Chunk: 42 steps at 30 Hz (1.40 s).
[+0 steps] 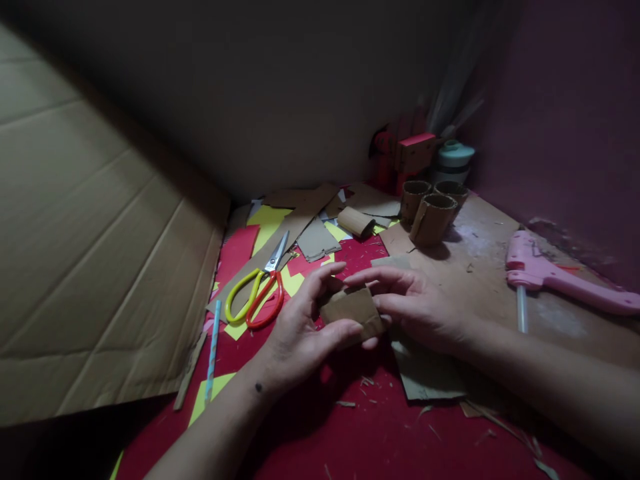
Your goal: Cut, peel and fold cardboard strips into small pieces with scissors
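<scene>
Between my two hands is a small brown cardboard roll [351, 310], tilted a little above the red table surface. My left hand [310, 323] wraps round its left side, thumb along the front. The fingers of my right hand [417, 303] press on its right end and top edge; some fingertips are hidden behind it. Left of my hands lie scissors [265, 287] with one yellow and one red handle, blades apart. Behind them is another cardboard roll [353, 222] on its side. Three cardboard tubes [433, 219] stand upright farther back on the right.
A large cardboard sheet [100, 253] leans along the left. A pink glue gun [560, 273] with a glue stick lies at the right. Paper and cardboard scraps [317, 240] cover the back. A blue patterned pencil [213, 347] is at left; a teal-lidded container [455, 157] stands behind.
</scene>
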Each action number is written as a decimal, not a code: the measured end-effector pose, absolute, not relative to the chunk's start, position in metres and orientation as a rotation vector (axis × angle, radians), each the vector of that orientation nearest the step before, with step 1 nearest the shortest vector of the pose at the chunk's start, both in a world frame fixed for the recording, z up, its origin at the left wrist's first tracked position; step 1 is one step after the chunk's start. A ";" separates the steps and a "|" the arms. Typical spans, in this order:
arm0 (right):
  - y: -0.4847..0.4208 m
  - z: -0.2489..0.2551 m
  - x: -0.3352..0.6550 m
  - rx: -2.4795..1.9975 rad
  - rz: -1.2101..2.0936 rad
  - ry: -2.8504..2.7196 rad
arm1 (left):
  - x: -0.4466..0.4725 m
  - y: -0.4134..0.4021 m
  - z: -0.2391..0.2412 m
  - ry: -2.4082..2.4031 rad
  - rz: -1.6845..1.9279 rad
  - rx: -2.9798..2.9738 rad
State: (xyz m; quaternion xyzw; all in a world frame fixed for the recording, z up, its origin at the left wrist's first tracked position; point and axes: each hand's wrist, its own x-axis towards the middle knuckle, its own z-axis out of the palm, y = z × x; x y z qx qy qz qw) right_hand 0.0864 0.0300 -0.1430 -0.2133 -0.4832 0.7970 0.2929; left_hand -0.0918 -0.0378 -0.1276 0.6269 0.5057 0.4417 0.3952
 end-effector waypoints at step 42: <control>0.028 -0.131 0.087 -0.535 1.839 -1.380 | -0.084 -0.038 -0.133 1.407 1.561 1.905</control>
